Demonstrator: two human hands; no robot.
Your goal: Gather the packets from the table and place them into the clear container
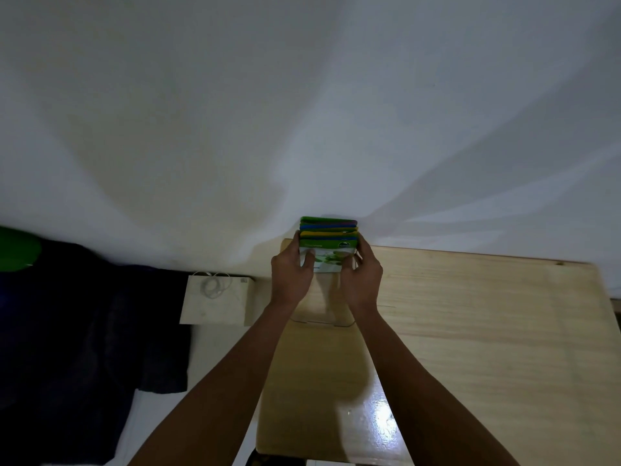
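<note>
- Clamping a stack of packets [327, 240] between both hands, left hand [291, 275] pressing on the left side, right hand [361, 275] pressing on the right, fingers wrapped round the edges.
- Holding the packets upright and pressed together, their top edges showing green, blue, purple and yellow bands, the nearest face being white with green leaves and a green strip along its top.
- Keeping the stack at the far left corner of the wooden table [487, 331], close against the white wall [302, 112].
- Hovering the stack right above the far end of the clear container [322, 311], its near rim showing as a faint curved line on the table between the two forearms; too transparent and too hidden by the hands for telling whether the packets are touching its floor or whether anything else is lying inside.
- Reaching both bare forearms forward from the bottom edge, running nearly parallel over the glossy near part of the table.
- Sitting left of the table, lower down, a pale square surface [216, 299] bearing a coiled white cable [215, 285].
- Lying further left, a dark cloth [90, 348], with a green rounded shape [16, 248] at the left edge.
</note>
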